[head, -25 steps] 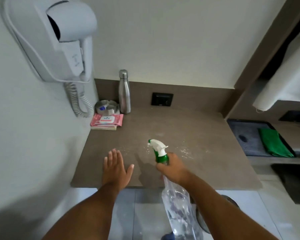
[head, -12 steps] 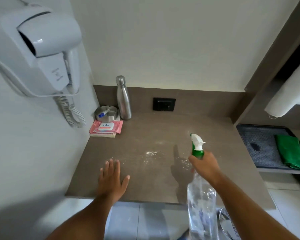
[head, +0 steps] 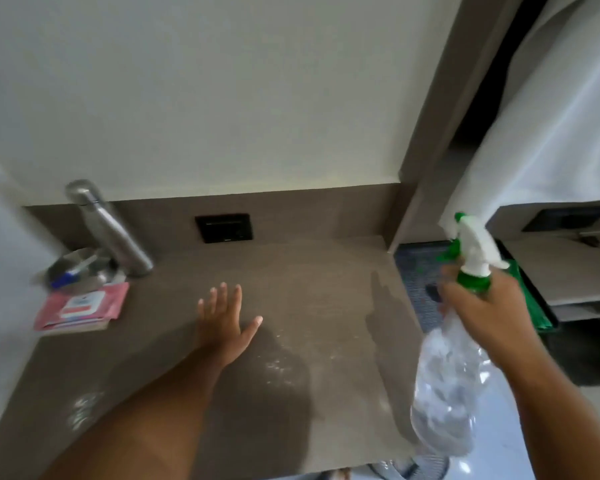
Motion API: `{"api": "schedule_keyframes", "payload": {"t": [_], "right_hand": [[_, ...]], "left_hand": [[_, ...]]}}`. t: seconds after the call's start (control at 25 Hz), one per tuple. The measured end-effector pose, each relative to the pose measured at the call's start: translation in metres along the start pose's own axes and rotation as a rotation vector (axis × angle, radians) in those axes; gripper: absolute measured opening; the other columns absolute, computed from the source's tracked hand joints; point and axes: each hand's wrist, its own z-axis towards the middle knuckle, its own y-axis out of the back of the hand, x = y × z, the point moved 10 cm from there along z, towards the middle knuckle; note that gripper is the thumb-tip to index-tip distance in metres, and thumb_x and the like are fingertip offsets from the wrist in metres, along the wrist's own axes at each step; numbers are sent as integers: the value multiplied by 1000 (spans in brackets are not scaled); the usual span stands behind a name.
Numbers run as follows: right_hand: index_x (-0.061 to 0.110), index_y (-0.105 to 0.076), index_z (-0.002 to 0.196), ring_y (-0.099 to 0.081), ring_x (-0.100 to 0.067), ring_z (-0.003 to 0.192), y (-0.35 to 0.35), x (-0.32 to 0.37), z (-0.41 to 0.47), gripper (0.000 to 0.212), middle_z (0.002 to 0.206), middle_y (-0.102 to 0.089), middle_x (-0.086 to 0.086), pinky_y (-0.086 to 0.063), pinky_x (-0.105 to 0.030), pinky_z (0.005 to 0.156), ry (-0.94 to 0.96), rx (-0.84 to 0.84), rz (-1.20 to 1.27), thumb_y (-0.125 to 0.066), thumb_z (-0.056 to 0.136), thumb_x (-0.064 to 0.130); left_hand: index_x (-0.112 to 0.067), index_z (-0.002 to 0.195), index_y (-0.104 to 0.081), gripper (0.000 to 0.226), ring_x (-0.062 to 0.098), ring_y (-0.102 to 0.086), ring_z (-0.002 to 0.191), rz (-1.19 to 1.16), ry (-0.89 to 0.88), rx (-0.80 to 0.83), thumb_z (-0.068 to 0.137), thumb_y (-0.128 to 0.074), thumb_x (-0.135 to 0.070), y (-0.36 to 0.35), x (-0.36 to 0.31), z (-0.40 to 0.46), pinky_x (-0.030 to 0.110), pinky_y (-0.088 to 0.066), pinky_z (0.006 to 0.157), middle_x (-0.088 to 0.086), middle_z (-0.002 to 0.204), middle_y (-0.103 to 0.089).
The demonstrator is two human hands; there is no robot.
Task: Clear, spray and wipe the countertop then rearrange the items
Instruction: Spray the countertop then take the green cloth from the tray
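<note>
The brown countertop (head: 312, 282) carries white droplets of spray near its front middle. My left hand (head: 224, 318) lies flat on it with fingers straight and spread. My right hand (head: 482, 306) grips the neck of a clear spray bottle (head: 444, 393) with a white and green trigger head (head: 475, 251), held in the air past the counter's right edge. At the back left stand a steel bottle (head: 111, 230), a metal ashtray (head: 80, 268) holding a blue-tipped item, and a pink wipes pack (head: 84, 306) on a thin book.
A black wall socket (head: 224, 227) sits in the backsplash. Right of the counter is a lower shelf with a dark tray (head: 416, 271) and a green cloth (head: 530, 306). A white towel (head: 551, 126) hangs above it. White walls close the left and back.
My right hand has carried the spray bottle right, from over the counter's middle to past its right edge. My left hand slid further back on the counter. The view swung right.
</note>
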Motion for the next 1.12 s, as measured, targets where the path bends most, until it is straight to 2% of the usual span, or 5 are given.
{"api": "schedule_keyframes", "payload": {"t": [0.4,0.6,0.8,0.92,1.12], "right_hand": [[23,-73,85,-64,-12,73,45,-109,130,12,80,-70,-3,-52,-30,72,-149,-118,352,-74,79,12],[6,-69,93,-67,-13,79,33,-132,161,16,86,-71,-4,-54,-31,75,-153,-92,338,-76,79,6],[29,-55,122,-62,-6,106,24,-155,173,62,116,-66,8,-51,-33,95,-115,234,45,-83,70,10],[14,-15,154,-37,-23,139,36,-252,137,103,154,-35,-7,-35,-37,111,-471,311,-166,-80,73,7],[1,-49,123,-61,-27,98,48,-350,95,50,101,-56,-10,-55,-38,81,-1094,-229,356,-73,81,13]], "left_hand": [[-34,154,1,80,30,6,151,44,-353,77,87,-18,-74,-43,-254,94,49,3,121,9,164,6],[-38,153,-2,79,30,0,151,94,-374,28,84,-10,-76,-61,-270,100,48,0,121,10,164,1],[-36,154,-10,80,31,-7,151,87,-383,-21,85,-15,-75,-57,-270,100,48,-5,121,11,164,-7],[-34,154,-13,80,31,-10,150,98,-386,-33,84,-16,-73,-55,-273,99,48,-7,121,12,163,-9],[-32,153,-24,79,33,-16,149,87,-386,-43,84,-21,-71,-52,-275,99,49,-11,120,15,162,-17]]}}
